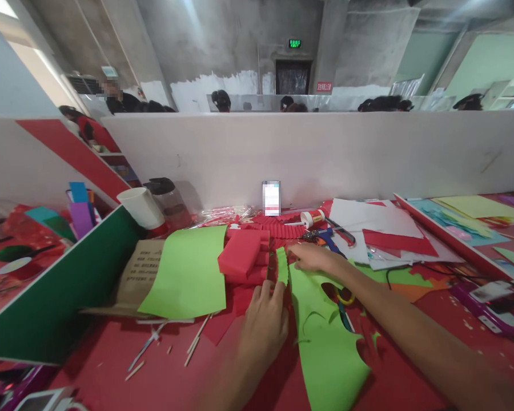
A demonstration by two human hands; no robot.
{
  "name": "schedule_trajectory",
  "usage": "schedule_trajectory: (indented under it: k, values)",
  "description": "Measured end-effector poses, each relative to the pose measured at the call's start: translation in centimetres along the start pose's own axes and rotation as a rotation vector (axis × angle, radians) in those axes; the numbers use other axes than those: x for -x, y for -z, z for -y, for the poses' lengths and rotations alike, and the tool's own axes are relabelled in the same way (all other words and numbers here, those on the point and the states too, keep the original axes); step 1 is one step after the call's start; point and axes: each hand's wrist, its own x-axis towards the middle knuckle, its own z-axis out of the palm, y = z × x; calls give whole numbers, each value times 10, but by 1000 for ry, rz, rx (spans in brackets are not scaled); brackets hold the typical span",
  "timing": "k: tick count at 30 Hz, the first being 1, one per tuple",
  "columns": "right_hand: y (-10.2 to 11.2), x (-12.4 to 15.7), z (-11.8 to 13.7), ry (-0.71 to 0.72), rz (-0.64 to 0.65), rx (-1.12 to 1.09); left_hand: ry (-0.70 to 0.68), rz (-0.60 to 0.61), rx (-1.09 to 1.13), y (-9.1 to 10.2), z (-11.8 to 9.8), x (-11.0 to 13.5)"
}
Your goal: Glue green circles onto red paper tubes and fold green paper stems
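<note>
Nearest to the person, the cut green sheet (325, 348) lies flat on the red bench (111, 365). At this sheet's far left corner, the left hand (263, 325) has its grip closed, with thumb and fingers pinching the little zigzag folds (281, 267). At the sheet's far end, the right hand (310, 257) has an open grip and presses its fingers flat on the paper beside the folds. To fold well, each new fold should likely be as wide as the last, with edges lined up and the crease rubbed sharp. The yellow-handled scissors (345, 297) lie partly under the sheet's right side, so the paper needs gentle moves. Left of the sheet's far end sits a red paper stack (242, 254). Farther off stands a phone (271, 198).
</note>
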Motion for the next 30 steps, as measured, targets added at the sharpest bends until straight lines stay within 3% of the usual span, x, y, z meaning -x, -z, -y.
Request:
schedule_trajectory:
  k: [4,8,13,18,23,30]
  values:
    - [0,-2,-6,-10,-86,-110,-3,33,111,11,0,4]
    - [2,-8,-16,16,-47,-295,1,21,182,16,3,6]
    - [2,-15,-26,17,-99,-383,-30,50,205,13,10,5]
    - [15,-15,-34,46,-56,-536,-36,72,173,18,15,2]
    - [14,-14,-19,-5,-113,-403,-34,125,177,22,13,1]
    - [-2,-13,6,19,-74,-212,-34,325,39,11,13,-3]
